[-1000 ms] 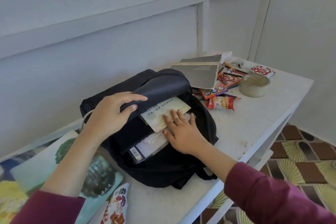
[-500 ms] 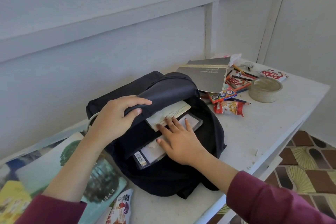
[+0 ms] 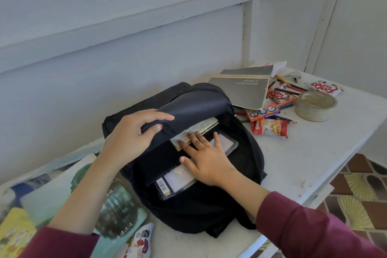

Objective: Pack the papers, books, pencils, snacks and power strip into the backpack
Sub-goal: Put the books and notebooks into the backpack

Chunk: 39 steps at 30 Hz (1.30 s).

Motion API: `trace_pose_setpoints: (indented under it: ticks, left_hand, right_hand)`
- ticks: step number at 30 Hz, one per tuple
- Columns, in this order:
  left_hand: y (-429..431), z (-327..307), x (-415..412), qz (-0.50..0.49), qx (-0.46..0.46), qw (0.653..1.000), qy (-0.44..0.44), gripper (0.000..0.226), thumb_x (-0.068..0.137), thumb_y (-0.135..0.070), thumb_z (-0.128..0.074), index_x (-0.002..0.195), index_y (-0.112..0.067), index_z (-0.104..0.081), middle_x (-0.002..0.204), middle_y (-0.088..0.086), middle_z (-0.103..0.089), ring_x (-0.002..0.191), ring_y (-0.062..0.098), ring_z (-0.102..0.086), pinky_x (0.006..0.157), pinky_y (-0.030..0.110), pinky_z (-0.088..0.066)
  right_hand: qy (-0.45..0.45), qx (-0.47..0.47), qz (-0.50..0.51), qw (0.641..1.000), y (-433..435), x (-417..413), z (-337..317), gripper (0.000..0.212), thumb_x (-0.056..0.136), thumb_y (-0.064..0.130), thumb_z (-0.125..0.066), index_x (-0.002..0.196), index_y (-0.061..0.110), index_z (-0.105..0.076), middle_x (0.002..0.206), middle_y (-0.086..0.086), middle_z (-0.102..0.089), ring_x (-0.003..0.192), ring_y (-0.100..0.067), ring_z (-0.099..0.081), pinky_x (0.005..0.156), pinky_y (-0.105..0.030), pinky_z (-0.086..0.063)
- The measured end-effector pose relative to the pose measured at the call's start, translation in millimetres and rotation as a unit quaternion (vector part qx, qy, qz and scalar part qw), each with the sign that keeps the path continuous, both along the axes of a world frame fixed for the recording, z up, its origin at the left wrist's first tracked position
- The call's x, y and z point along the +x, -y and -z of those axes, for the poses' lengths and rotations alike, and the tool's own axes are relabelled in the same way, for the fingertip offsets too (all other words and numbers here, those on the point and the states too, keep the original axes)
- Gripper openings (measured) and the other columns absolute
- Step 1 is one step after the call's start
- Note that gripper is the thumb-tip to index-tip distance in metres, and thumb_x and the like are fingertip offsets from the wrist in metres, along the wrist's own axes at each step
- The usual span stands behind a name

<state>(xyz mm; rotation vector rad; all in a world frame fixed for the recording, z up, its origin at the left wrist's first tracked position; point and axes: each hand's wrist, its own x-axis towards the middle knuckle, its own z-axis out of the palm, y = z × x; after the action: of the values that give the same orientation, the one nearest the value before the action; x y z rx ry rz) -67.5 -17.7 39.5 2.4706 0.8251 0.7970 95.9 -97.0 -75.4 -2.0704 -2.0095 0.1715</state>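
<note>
Left hand (image 3: 134,134) curled around the lifted flap (image 3: 188,107) of the black backpack (image 3: 247,153), fingers over the top edge, thumb tucked beneath, pinching the fabric and holding the opening wide. Right hand (image 3: 207,159) flat and spread inside the opening, palm down, fingers fanned apart. Fingertips (image 3: 191,135) of that hand pressing on a pale book (image 3: 201,128) with printed text, partly tucked under the flap, just beyond the left thumb. Under the right palm, a second flat item in a dark-edged clear sleeve (image 3: 173,184), its barcode corner poking out toward the wearer, another corner showing just past the little finger. Neither hand closed on these; right hand only resting and pushing, not gripping.

Beyond the right hand, outside the backpack on the white table (image 3: 303,163): a grey notebook (image 3: 243,92) tilted against the bag's top, a box of coloured pencils (image 3: 263,112) beneath its edge, loose pencils (image 3: 291,88) on red snack packets (image 3: 282,95), a red peanut snack bag (image 3: 270,128) nearest the bag's right side, and a roll of clear tape (image 3: 315,106) farther out. Another red-and-white packet (image 3: 325,89) past the tape.

Near the left forearm, on the wearer's side: a large book with a tree cover (image 3: 67,186), a yellow-covered book (image 3: 14,234) at the left edge, and a small snack packet (image 3: 140,241) beside the bag's lower edge. Both sleeves maroon.
</note>
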Motion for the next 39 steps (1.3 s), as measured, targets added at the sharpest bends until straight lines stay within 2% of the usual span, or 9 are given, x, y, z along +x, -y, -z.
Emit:
trace_pose_setpoints:
  ticks: [8,11,14,16,18,23,28,36,39]
  left_hand:
    - [-6,6,3,-0.013,-0.016,1.0,0.004,0.044,0.086,-0.002,-0.059,0.094,-0.045,-0.067,0.102,-0.044,-0.056,0.109,-0.026,-0.04,0.084,-0.007,-0.026]
    - [-8,8,6,-0.018,-0.026,0.999,-0.014,0.043,0.087,-0.002,-0.059,0.093,-0.044,-0.067,0.103,-0.04,-0.058,0.109,-0.024,-0.041,0.083,-0.007,-0.028]
    - [-9,14,11,-0.019,-0.052,0.998,-0.016,0.045,0.084,-0.001,-0.061,0.089,-0.045,-0.068,0.104,-0.035,-0.06,0.107,-0.024,-0.042,0.085,-0.004,-0.029]
    - [-7,23,17,-0.025,-0.059,0.997,-0.032,0.05,0.081,0.0,-0.063,0.091,-0.049,-0.065,0.116,-0.035,-0.05,0.113,-0.021,-0.036,0.098,0.007,-0.024]
    - [-1,35,26,-0.021,-0.05,0.998,-0.034,0.055,0.077,0.002,-0.062,0.097,-0.049,-0.061,0.127,-0.032,-0.042,0.126,-0.013,-0.028,0.105,0.02,-0.019]
    - [14,46,66,-0.016,-0.066,0.993,0.097,0.041,0.067,-0.008,-0.05,0.098,-0.033,-0.063,0.128,-0.019,-0.05,0.131,-0.004,-0.032,0.106,0.023,-0.024]
    - [-2,38,129,-0.009,-0.032,0.995,0.092,0.03,0.08,-0.025,-0.056,0.103,-0.044,-0.057,0.127,-0.019,-0.051,0.127,0.001,-0.036,0.101,0.029,-0.037]
    - [-64,47,211,-0.076,-0.062,0.989,-0.114,0.032,0.084,-0.034,-0.063,0.115,-0.042,-0.057,0.148,0.01,-0.029,0.141,0.025,-0.013,0.114,0.043,-0.012]
    - [-79,52,222,-0.086,-0.09,0.977,-0.17,0.042,0.081,-0.034,-0.067,0.121,-0.037,-0.055,0.143,0.012,-0.035,0.14,0.031,-0.013,0.115,0.045,-0.009]
  right_hand:
    - [0.02,0.001,-0.006,1.0,8,-3,-4,0.067,0.089,0.056,-0.003,0.15,0.027,-0.011,0.158,-0.009,-0.006,0.146,-0.025,0.0,0.105,-0.053,0.023]
    - [-0.007,0.013,-0.019,1.0,15,-1,-8,0.061,0.097,0.05,-0.019,0.15,0.022,-0.012,0.158,-0.01,-0.006,0.146,-0.025,-0.002,0.109,-0.049,0.017]
    - [-0.073,0.064,-0.032,0.995,28,12,-17,0.051,0.096,0.04,-0.038,0.142,0.018,-0.036,0.148,-0.006,-0.037,0.136,-0.022,-0.032,0.116,-0.041,-0.015]
    - [-0.147,0.092,-0.042,0.984,39,32,-21,0.04,0.094,0.035,-0.045,0.13,0.019,-0.053,0.128,0.002,-0.058,0.116,-0.012,-0.051,0.102,-0.028,-0.038]
    - [-0.176,0.115,-0.051,0.976,48,57,-22,0.031,0.091,0.031,-0.05,0.118,0.022,-0.064,0.111,0.008,-0.067,0.099,-0.003,-0.057,0.09,-0.02,-0.043]
    - [-0.217,0.244,0.029,0.945,52,125,-20,0.03,0.086,0.029,-0.048,0.103,0.018,-0.071,0.097,0.007,-0.068,0.092,-0.003,-0.058,0.085,-0.012,-0.041]
    - [-0.15,0.309,0.127,0.931,25,191,-29,0.02,0.087,0.013,-0.06,0.104,0.016,-0.069,0.11,-0.003,-0.06,0.106,-0.016,-0.053,0.09,-0.023,-0.038]
    - [-0.029,0.118,0.17,0.978,-25,271,-35,0.043,0.09,0.044,-0.05,0.132,0.037,-0.05,0.15,-0.021,-0.027,0.14,-0.034,-0.021,0.114,-0.046,-0.015]
    - [-0.064,0.063,0.157,0.984,-29,280,-33,0.045,0.091,0.046,-0.048,0.135,0.036,-0.047,0.148,-0.017,-0.03,0.138,-0.03,-0.025,0.113,-0.043,-0.022]
